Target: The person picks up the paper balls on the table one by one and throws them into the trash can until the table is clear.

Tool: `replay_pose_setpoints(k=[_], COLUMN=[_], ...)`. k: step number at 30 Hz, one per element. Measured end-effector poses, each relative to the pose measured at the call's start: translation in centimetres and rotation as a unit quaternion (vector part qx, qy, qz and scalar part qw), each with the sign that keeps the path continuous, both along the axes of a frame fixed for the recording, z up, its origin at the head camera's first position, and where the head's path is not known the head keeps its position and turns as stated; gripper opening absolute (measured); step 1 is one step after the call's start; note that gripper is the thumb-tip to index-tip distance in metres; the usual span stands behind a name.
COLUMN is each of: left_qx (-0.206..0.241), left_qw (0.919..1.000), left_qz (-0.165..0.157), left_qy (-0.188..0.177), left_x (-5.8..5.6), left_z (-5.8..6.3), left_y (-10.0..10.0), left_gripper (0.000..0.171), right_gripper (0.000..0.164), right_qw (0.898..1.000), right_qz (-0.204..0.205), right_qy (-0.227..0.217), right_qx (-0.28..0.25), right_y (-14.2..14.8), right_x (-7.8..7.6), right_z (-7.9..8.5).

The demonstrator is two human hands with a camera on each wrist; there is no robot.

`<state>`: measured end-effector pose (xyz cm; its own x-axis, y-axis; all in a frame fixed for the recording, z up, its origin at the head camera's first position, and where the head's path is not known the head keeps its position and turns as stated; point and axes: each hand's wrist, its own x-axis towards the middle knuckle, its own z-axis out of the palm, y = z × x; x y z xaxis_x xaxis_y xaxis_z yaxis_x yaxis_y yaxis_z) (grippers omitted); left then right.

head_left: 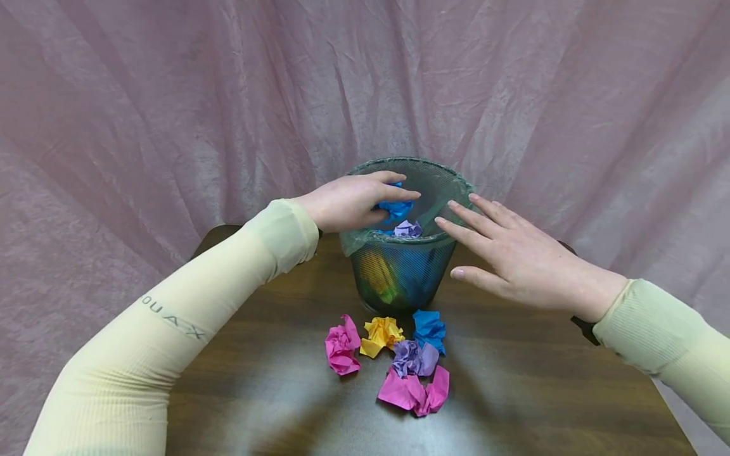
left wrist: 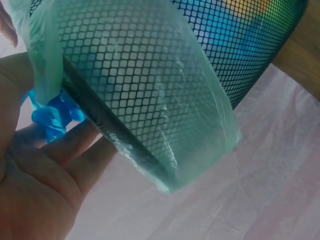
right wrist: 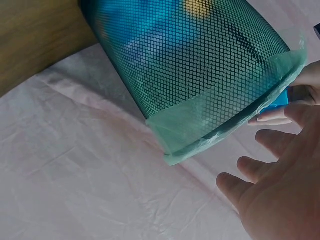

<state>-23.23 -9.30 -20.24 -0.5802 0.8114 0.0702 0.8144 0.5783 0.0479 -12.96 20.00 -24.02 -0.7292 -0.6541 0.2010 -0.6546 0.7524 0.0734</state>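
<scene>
Over the mouth of a dark mesh wastebasket (head_left: 410,269), my left hand (head_left: 353,201) holds a crumpled blue paper (head_left: 397,210) between thumb and fingers. The left wrist view shows the same blue paper (left wrist: 54,119) at the rim, partly hidden by the green plastic liner (left wrist: 210,145). My right hand (head_left: 521,263) is beside the basket's right rim, fingers spread and holding nothing. Inside the basket a crumpled purple paper (head_left: 407,229) lies near the top, and yellow and blue colours show through the mesh.
In front of the basket on the wooden table (head_left: 256,392) lie crumpled papers: pink (head_left: 342,346), yellow (head_left: 382,335), blue (head_left: 429,330), purple (head_left: 415,358) and another pink one (head_left: 416,391). A pink curtain (head_left: 274,95) hangs behind the table.
</scene>
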Motion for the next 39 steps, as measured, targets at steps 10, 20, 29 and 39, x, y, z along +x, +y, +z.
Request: replay_pose_setpoints(k=[10, 20, 29, 39], left_qx=[0.022, 0.042, 0.037, 0.034], left_qw=[0.9997, 0.9991, 0.9984, 0.9897], left_qz=[0.003, 0.003, -0.026, -0.106], left_qy=[0.01, 0.009, 0.035, 0.09], left_x=[-0.1, 0.2, 1.6, 5.0], left_z=[-0.2, 0.2, 0.3, -0.4], left_y=[-0.2, -0.6, -0.6, -0.1], left_gripper=[0.062, 0.065, 0.068, 0.068], right_gripper=[0.075, 0.075, 0.075, 0.078], right_qw=[1.0, 1.0, 1.0, 0.999], right_qz=[-0.008, -0.003, 0.008, 0.015], right_qy=[-0.011, -0.005, 0.01, 0.036], right_qx=[-0.001, -0.002, -0.009, -0.014], right_y=[0.0, 0.2, 0.9, 1.8], right_x=[0.2, 0.4, 0.9, 1.9], right_z=[-0.3, -0.6, -1.6, -2.6])
